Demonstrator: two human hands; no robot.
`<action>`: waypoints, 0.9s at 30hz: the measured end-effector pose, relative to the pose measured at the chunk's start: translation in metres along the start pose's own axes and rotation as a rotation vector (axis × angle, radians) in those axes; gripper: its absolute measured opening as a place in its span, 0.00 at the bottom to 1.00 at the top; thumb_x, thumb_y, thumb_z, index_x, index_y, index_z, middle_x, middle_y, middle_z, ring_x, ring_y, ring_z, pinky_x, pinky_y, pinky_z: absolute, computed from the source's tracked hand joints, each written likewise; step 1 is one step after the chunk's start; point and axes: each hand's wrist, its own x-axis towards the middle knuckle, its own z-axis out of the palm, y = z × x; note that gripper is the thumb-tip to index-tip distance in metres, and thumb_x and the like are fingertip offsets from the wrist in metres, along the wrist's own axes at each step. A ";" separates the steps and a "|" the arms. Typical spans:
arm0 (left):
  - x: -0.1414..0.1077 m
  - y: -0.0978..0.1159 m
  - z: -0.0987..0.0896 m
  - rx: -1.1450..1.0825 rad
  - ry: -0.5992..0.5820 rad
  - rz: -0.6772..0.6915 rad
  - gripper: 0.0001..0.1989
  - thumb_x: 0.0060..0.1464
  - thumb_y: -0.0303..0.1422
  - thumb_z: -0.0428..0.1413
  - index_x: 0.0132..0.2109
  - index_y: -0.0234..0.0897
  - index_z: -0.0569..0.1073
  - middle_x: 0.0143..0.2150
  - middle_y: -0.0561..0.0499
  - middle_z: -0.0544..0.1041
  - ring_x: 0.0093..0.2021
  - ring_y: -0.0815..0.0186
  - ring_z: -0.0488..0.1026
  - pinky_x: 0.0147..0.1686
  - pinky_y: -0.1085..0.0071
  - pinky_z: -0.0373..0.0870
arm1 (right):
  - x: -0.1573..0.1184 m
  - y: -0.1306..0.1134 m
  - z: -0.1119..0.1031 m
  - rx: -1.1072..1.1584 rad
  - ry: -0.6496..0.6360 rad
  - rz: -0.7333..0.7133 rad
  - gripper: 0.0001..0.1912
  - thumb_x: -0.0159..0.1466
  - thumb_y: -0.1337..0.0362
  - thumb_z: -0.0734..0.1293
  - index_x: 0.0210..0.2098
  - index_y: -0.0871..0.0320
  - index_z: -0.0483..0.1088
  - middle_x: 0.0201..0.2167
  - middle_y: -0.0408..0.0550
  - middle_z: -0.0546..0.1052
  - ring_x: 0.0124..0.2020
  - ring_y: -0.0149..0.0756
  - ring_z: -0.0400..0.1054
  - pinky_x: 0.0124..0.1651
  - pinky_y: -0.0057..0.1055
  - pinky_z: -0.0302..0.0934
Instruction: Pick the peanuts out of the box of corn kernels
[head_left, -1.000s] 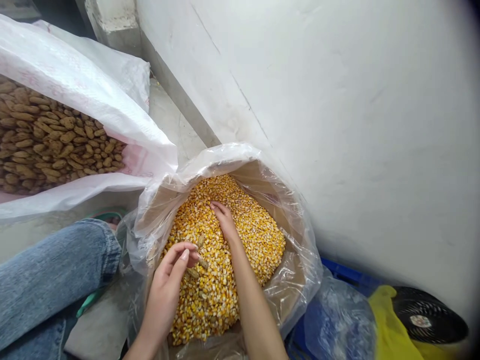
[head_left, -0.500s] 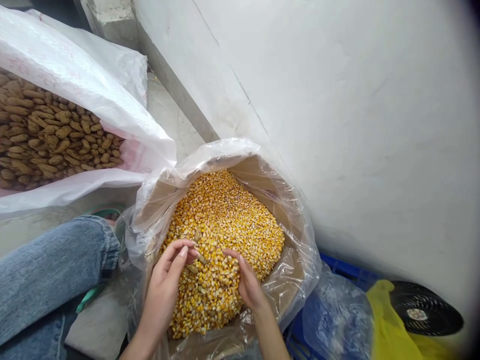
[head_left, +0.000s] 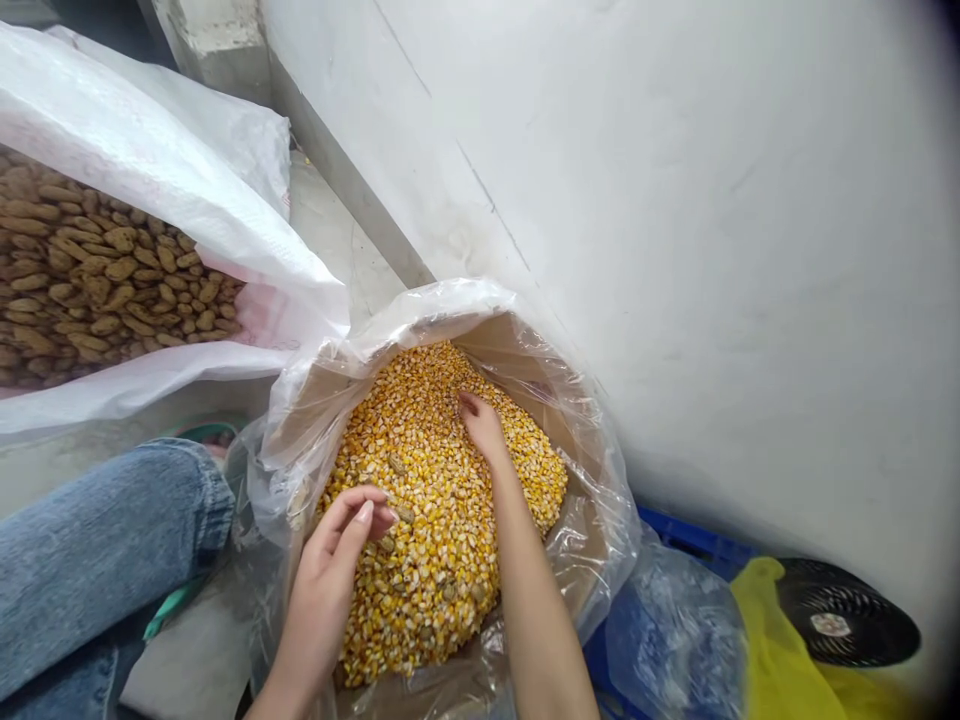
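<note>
In the head view, the left hand [head_left: 341,555] hangs low over a heap of yellow-and-white dry corn kernels [head_left: 416,610], its fingers loosely curled and the thumb near them; a tan, ridged peanut in its shell [head_left: 404,513] shows just beyond the fingertips, but I cannot tell whether it is gripped; if it is only loosely held, it could slip back among the kernels. The right hand [head_left: 482,425] is bent down at the far part of the heap, fingertips at the kernels; whether they are closed on anything is hidden; a quick sweep there could bury the other small brownish shells lying near the left hand, whose dull colour makes them easy to overlook. The corn sits inside a clear, crinkled plastic liner [head_left: 480,292] against brown walls; a forearm dragging on its loose rim could fold it inward; the white woven sack of peanuts [head_left: 225,200] touches or nearly touches that rim, so a knock might spill some across.
</note>
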 end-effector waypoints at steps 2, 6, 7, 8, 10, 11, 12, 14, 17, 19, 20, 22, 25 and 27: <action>0.001 -0.001 -0.001 -0.007 -0.011 -0.010 0.13 0.47 0.40 0.51 0.36 0.35 0.70 0.31 0.49 0.73 0.35 0.64 0.69 0.39 0.69 0.65 | 0.020 0.004 0.010 -0.112 -0.029 -0.012 0.15 0.50 0.71 0.60 0.36 0.58 0.71 0.40 0.48 0.72 0.44 0.36 0.63 0.51 0.36 0.51; 0.003 -0.001 0.000 -0.014 -0.007 -0.019 0.13 0.47 0.40 0.51 0.36 0.35 0.70 0.31 0.49 0.73 0.35 0.64 0.69 0.39 0.69 0.65 | 0.020 0.005 0.009 -0.173 -0.149 -0.043 0.14 0.48 0.72 0.61 0.33 0.59 0.72 0.34 0.48 0.74 0.37 0.38 0.66 0.46 0.37 0.55; 0.004 0.000 0.000 -0.015 -0.004 -0.020 0.13 0.47 0.40 0.51 0.36 0.35 0.70 0.31 0.49 0.73 0.35 0.64 0.69 0.39 0.69 0.65 | 0.015 0.004 0.006 -0.180 -0.181 -0.047 0.14 0.48 0.71 0.61 0.33 0.58 0.72 0.33 0.47 0.74 0.36 0.38 0.66 0.44 0.37 0.56; 0.004 0.000 0.001 -0.015 -0.003 -0.023 0.13 0.47 0.40 0.51 0.36 0.35 0.70 0.32 0.49 0.73 0.35 0.64 0.69 0.40 0.69 0.65 | 0.008 0.003 0.003 -0.183 -0.212 -0.049 0.14 0.48 0.71 0.61 0.33 0.58 0.72 0.33 0.47 0.74 0.35 0.38 0.66 0.43 0.36 0.57; 0.005 -0.001 0.001 -0.012 -0.010 -0.032 0.13 0.47 0.40 0.51 0.36 0.36 0.70 0.32 0.50 0.73 0.35 0.65 0.69 0.40 0.70 0.64 | -0.007 0.003 -0.002 -0.180 -0.256 -0.048 0.14 0.49 0.70 0.61 0.35 0.57 0.72 0.35 0.47 0.74 0.37 0.38 0.66 0.44 0.36 0.56; 0.005 -0.001 0.001 -0.012 -0.014 -0.037 0.13 0.47 0.40 0.51 0.36 0.36 0.70 0.32 0.50 0.73 0.35 0.65 0.69 0.40 0.70 0.64 | -0.016 0.002 -0.004 -0.174 -0.270 -0.046 0.15 0.49 0.69 0.62 0.36 0.56 0.71 0.36 0.47 0.74 0.39 0.39 0.66 0.45 0.36 0.55; 0.005 -0.001 0.001 -0.013 -0.016 -0.040 0.13 0.47 0.40 0.51 0.36 0.36 0.70 0.32 0.50 0.73 0.35 0.65 0.69 0.40 0.70 0.64 | -0.025 0.001 -0.005 -0.164 -0.283 -0.045 0.15 0.50 0.68 0.62 0.37 0.56 0.71 0.38 0.47 0.73 0.40 0.39 0.65 0.47 0.37 0.54; 0.004 -0.001 0.001 -0.017 -0.010 -0.040 0.12 0.47 0.39 0.51 0.36 0.36 0.70 0.31 0.50 0.73 0.35 0.65 0.69 0.40 0.70 0.64 | -0.047 -0.002 -0.007 -0.141 -0.303 -0.040 0.15 0.51 0.66 0.62 0.39 0.54 0.70 0.40 0.46 0.72 0.42 0.40 0.64 0.49 0.38 0.52; 0.003 0.000 0.002 -0.016 -0.002 -0.029 0.12 0.47 0.40 0.51 0.36 0.36 0.70 0.31 0.50 0.72 0.35 0.65 0.69 0.40 0.70 0.64 | -0.084 -0.013 -0.015 -0.107 -0.328 -0.030 0.15 0.54 0.62 0.61 0.41 0.51 0.69 0.43 0.45 0.71 0.44 0.40 0.62 0.49 0.39 0.51; 0.003 0.000 0.002 -0.008 -0.005 -0.024 0.12 0.47 0.39 0.51 0.36 0.36 0.69 0.31 0.50 0.72 0.35 0.65 0.69 0.40 0.69 0.64 | -0.111 -0.020 -0.025 -0.108 -0.332 -0.018 0.14 0.55 0.60 0.61 0.41 0.50 0.69 0.42 0.45 0.71 0.45 0.41 0.62 0.50 0.39 0.51; 0.002 0.001 0.002 -0.005 -0.007 -0.022 0.13 0.48 0.39 0.51 0.37 0.36 0.69 0.32 0.50 0.72 0.35 0.65 0.68 0.41 0.69 0.64 | -0.126 -0.023 -0.031 -0.110 -0.319 -0.004 0.14 0.55 0.60 0.61 0.41 0.49 0.69 0.42 0.44 0.71 0.45 0.40 0.62 0.50 0.39 0.51; 0.002 0.000 0.002 -0.006 -0.005 -0.016 0.13 0.48 0.39 0.51 0.38 0.36 0.68 0.32 0.50 0.72 0.36 0.65 0.68 0.41 0.68 0.63 | -0.154 -0.024 -0.044 -0.109 -0.241 0.047 0.15 0.56 0.59 0.61 0.42 0.49 0.68 0.41 0.45 0.71 0.44 0.40 0.62 0.49 0.38 0.53; 0.001 -0.001 0.001 -0.024 0.004 -0.015 0.12 0.49 0.39 0.50 0.38 0.36 0.67 0.31 0.51 0.71 0.36 0.65 0.67 0.41 0.68 0.63 | -0.192 -0.017 -0.056 -0.118 -0.068 0.121 0.16 0.55 0.59 0.61 0.43 0.52 0.67 0.42 0.47 0.70 0.44 0.39 0.63 0.48 0.36 0.55; 0.000 -0.002 0.002 -0.032 0.003 -0.018 0.12 0.49 0.39 0.50 0.38 0.36 0.67 0.31 0.51 0.71 0.36 0.66 0.67 0.40 0.69 0.62 | -0.210 -0.011 -0.058 -0.165 0.028 0.111 0.14 0.55 0.60 0.62 0.40 0.55 0.69 0.42 0.48 0.71 0.45 0.39 0.62 0.48 0.36 0.55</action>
